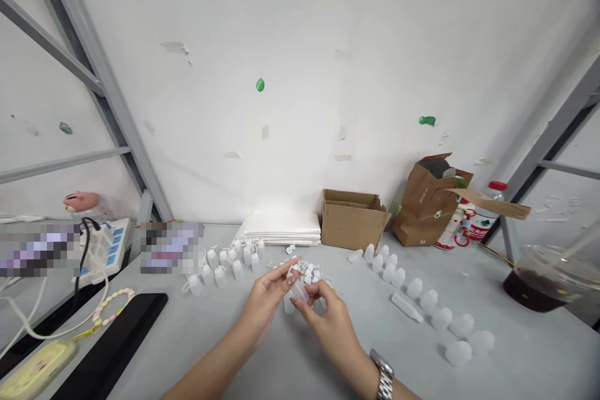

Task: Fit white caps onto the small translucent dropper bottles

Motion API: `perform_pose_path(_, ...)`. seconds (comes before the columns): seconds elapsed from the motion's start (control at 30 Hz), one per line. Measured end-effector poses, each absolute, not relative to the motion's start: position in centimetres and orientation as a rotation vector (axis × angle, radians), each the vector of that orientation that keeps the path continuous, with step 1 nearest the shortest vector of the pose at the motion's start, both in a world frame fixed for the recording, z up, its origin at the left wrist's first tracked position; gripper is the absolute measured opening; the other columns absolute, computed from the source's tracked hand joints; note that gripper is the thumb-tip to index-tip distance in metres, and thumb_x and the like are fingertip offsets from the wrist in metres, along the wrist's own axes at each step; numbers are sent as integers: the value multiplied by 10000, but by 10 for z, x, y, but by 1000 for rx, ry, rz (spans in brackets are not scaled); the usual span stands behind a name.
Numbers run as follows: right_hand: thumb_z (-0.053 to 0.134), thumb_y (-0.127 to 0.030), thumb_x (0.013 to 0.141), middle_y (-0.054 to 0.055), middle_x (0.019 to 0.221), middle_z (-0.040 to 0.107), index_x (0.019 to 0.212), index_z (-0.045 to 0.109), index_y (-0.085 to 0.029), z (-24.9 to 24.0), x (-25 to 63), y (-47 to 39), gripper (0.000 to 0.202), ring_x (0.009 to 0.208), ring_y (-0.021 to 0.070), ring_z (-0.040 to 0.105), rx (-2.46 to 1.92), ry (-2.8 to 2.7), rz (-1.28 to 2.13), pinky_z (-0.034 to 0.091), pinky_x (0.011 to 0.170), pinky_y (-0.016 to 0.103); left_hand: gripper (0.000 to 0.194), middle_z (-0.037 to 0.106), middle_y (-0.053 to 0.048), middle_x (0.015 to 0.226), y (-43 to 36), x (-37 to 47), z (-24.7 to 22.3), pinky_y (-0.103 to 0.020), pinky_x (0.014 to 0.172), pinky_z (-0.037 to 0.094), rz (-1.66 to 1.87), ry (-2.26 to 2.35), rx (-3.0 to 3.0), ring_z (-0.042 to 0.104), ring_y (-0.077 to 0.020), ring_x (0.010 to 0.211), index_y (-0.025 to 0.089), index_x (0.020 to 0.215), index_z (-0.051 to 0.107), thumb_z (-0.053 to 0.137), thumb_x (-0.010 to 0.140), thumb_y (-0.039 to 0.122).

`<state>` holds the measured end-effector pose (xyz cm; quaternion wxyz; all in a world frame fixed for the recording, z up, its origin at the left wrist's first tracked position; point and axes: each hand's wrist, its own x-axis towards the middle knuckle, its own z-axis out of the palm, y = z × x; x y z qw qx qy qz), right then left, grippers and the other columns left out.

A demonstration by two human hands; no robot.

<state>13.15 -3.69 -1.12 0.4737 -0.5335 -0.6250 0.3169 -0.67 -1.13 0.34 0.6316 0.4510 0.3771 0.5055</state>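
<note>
Between my hands is a small translucent plastic squeeze bottle (300, 291), held tilted above the table. My left hand (272, 290) pinches it near the white cap at its top. Thumb and fingers of my right hand (328, 311) close round its lower body. Just under it, another pale bottle (288, 306) is partly hidden by my fingers. Behind my hands lies a heap of small white caps (312, 272). Several capped bottles (220, 275) stand to the left. On the right, a row of bottles without caps (415, 287) runs toward me, with one bottle (407, 307) lying on its side.
A stack of white sheets or bags (279, 228) and an open cardboard box (354, 222) stand against the wall. Farther right are a paper bag (424, 212) and a cup of dark drink (539, 287). A black slab (117, 350) and a power strip (105, 250) lie left.
</note>
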Motion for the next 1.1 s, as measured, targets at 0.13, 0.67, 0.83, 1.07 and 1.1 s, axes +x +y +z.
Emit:
perform_pose_path(0.13, 629, -316, 720, 12, 705, 617, 734, 578, -190, -10, 131, -38, 136, 718, 196, 548, -1311, -1532, 775, 403, 691, 287, 550, 680, -60, 944, -10, -7, 6, -343, 941, 356, 1182, 821, 994, 544, -221, 1041, 240, 1216, 517, 670, 694, 323)
perform_pose_path(0.67, 612, -335, 732, 14, 670, 601, 724, 580, -184, -10, 132, -38, 155, 697, 195, 549, -1315, -1546, 718, 410, 678, 285, 511, 673, -58, 920, -6, -10, 8, -323, 921, 357, 1182, 750, 912, 567, -205, 981, 230, 1187, 536, 676, 699, 286)
perform_pose_path(0.83, 605, -305, 741, 11, 668, 586, 702, 560, -181, -12, 131, -41, 138, 668, 178, 547, -1291, -1566, 701, 406, 651, 267, 472, 669, -52, 900, -6, -8, 5, -319, 915, 359, 1161, 787, 930, 545, -216, 1030, 232, 1124, 583, 701, 670, 280)
perform_pose_path(1.07, 575, -298, 760, 5, 645, 581, 653, 533, -182, -10, 131, -41, 163, 634, 163, 535, -1287, -1592, 798, 408, 625, 256, 436, 673, -57, 930, -6, -10, 7, -312, 892, 373, 1071, 810, 1040, 543, -217, 1028, 228, 1095, 600, 691, 674, 301)
perform_pose_path(1.1, 569, -295, 763, 5, 641, 585, 651, 535, -182, -10, 131, -40, 163, 630, 162, 535, -1283, -1597, 816, 409, 622, 256, 436, 673, -55, 915, -7, -10, 8, -304, 872, 384, 1054, 811, 1060, 547, -214, 1016, 226, 1101, 595, 684, 682, 301)
